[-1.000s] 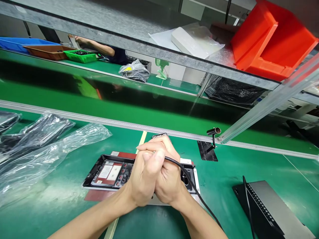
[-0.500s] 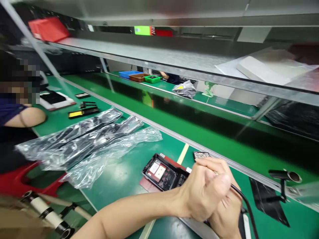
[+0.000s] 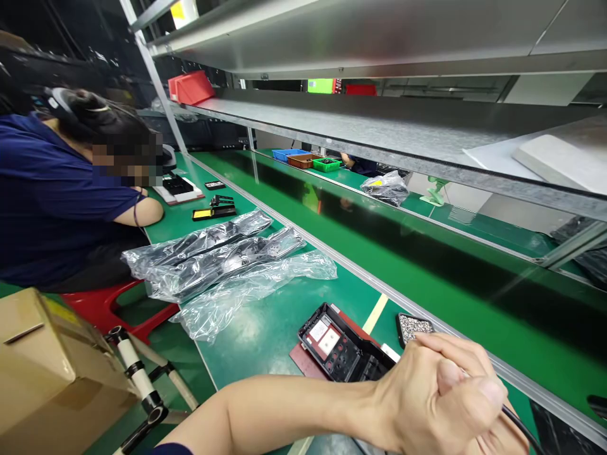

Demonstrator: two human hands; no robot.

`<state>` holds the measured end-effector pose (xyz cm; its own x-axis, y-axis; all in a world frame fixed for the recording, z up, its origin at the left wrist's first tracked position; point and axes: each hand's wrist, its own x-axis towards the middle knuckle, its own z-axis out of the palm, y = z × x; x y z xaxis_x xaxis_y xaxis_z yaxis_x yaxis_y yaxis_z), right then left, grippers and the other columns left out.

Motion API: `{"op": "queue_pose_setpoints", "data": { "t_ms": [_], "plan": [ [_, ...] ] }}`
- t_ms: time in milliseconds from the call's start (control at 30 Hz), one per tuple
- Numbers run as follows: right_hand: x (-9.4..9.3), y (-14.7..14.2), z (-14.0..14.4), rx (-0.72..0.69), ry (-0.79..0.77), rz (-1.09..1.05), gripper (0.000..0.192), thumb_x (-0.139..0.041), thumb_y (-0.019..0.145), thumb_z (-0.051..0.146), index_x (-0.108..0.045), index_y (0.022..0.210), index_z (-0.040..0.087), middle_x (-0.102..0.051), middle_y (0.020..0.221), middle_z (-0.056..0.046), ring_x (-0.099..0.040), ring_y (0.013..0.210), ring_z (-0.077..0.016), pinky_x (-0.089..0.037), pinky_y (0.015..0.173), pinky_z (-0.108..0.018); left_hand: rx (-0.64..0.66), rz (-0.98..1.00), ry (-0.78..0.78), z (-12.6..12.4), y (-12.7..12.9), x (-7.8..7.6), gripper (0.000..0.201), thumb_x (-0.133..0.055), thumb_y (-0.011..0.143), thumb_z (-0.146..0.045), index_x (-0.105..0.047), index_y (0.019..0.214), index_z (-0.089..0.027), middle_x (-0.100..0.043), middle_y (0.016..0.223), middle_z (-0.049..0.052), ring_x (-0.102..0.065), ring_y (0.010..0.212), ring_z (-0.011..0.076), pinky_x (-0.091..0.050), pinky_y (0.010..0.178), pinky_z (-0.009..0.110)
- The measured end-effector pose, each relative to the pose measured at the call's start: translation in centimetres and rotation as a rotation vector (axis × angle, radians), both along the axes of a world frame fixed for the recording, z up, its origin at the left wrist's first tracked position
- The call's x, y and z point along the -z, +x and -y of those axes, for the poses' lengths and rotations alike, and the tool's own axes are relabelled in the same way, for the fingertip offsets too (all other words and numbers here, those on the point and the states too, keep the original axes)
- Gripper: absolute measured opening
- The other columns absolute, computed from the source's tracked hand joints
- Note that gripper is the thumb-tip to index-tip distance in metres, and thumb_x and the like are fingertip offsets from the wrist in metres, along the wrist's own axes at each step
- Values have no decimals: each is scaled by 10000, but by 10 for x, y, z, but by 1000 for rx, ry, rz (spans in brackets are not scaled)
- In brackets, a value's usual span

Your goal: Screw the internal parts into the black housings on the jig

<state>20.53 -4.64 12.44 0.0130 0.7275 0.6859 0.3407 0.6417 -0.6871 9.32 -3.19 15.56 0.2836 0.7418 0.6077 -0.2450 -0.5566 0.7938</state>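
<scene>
My left hand [image 3: 427,398] is closed in a fist in the lower right, its forearm reaching in from the bottom edge. My right hand [image 3: 502,439] is pressed close against it, mostly covered and cut off by the frame, with its fingers curled. What the two hands grip between them is hidden. From the right side of the fists runs a black cable [image 3: 520,426]. Just left of my hands lies a black plastic case [image 3: 363,361], its inside facing up, over a reddish mat [image 3: 307,361]. A small black tray [image 3: 402,338] of tiny metal parts sits behind my fingers.
Clear plastic bags [image 3: 227,265] with dark parts lie along the bench at left. A co-worker [image 3: 61,202] sits beyond them on a red stool [image 3: 102,309]. A cardboard box [image 3: 42,379] stands lower left. Overhead runs a metal shelf [image 3: 332,120].
The view has swung left, so everything appears shifted right and more of the co-worker and the cardboard box shows. My hands stay clasped together, now lower right in the picture.
</scene>
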Motion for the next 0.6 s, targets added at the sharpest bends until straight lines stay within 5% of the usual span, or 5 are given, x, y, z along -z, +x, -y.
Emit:
{"op": "queue_pose_setpoints", "data": {
  "t_ms": [267,600],
  "plan": [
    [1,3,2,-3,-37,12,233,-687,1045,352,-853,1122,208,-755,1220,-131,-754,1033,-274,-603,729,-335,-18,39,93,-5,3,5,417,-440,977,-213,-201,641,-273,-386,587,-30,-487,605,123,-394,619,315],
    [3,4,-2,-12,40,15,205,-698,1037,280,-858,1146,212,-752,1215,-133,-760,1032,-267,-608,729,-343,-28,35,30,-3,4,5,318,-461,992,-292,-395,685,-241,-530,711,-17,-642,775,166,-518,754,339]
  ]
}}
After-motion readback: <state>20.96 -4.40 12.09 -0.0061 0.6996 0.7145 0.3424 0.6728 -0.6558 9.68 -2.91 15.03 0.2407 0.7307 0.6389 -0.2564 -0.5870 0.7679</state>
